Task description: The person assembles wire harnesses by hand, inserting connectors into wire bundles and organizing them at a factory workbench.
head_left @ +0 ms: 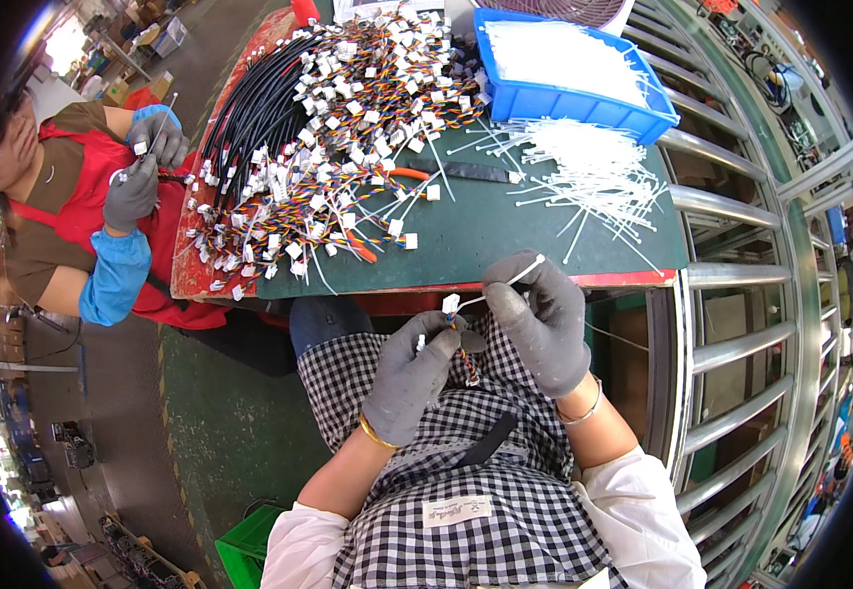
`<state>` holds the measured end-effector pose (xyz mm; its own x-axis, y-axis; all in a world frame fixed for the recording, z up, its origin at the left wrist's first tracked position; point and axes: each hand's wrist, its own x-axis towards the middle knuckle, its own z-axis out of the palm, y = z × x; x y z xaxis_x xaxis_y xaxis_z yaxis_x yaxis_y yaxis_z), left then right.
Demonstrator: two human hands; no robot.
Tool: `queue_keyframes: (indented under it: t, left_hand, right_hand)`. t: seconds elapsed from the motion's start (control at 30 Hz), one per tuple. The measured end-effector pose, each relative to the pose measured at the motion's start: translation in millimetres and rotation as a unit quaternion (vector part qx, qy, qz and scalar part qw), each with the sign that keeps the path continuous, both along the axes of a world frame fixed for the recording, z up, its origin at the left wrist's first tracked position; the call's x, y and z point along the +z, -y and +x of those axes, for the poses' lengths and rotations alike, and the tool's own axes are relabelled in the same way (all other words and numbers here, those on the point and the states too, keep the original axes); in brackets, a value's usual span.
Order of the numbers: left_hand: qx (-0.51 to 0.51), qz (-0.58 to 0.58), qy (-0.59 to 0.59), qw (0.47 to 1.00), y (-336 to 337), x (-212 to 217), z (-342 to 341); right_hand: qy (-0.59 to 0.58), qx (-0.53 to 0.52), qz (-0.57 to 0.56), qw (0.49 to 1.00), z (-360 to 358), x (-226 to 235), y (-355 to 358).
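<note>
— Gripping what, exactly?
— Both gloved hands are working over the checked apron: the right hand [544, 319] is pinching a white cable tie [505, 287], while the left hand [412, 373] is clenching a small multicoloured wire harness [464, 355] with white connectors, just below the table [505, 236] edge.
— And around them?
— Harnesses are lying heaped on the table beside a blue bin [564, 83] of ties; a co-worker's gloved hands [142, 167] are handling another tie at left.
</note>
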<state>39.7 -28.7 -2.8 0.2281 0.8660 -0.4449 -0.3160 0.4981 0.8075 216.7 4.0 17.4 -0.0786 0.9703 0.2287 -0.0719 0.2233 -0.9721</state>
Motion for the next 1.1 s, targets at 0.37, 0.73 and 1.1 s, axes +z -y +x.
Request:
queue_keyframes:
  t: [0.37, 0.73, 1.1]
  left_hand:
    - [0.0, 0.046, -0.039, 0.998, 0.6, -5.9, 0.2]
    - [0.003, 0.085, -0.105, 0.991, -0.2, -6.1, 0.5]
    - [-0.025, 0.206, -0.201, 0.957, -3.2, -9.3, -8.3]
  right_hand:
    - [0.176, 0.009, -0.018, 0.984, -4.5, 1.0, -2.2]
    - [0.213, -0.049, 0.12, 0.968, -0.6, -2.5, -5.6]
    - [0.357, 0.008, 0.262, 0.896, 10.9, 6.8, -18.9]
